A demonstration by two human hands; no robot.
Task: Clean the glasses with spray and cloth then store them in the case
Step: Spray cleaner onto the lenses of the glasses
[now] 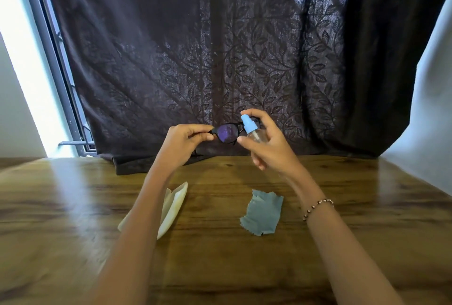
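Observation:
Black-framed glasses [228,133] with purple-tinted lenses hang in the air above the far side of the table, pinched at their left corner by my left hand [186,141]. My right hand [271,143] grips a small clear spray bottle [254,131] with a light blue nozzle, held just right of the glasses, index finger on top of the nozzle. The bottle hides part of the right lens. A blue-grey cleaning cloth [263,212] lies crumpled on the wooden table [244,268] below my right hand. An open cream-white glasses case [173,207] lies on the table, partly hidden by my left forearm.
A dark leaf-patterned curtain [220,48] hangs behind the table, its hem resting on the far edge. A bright window and its frame [56,60] are at the left, a white wall [430,121] at the right. A bead bracelet [318,207] is on my right wrist.

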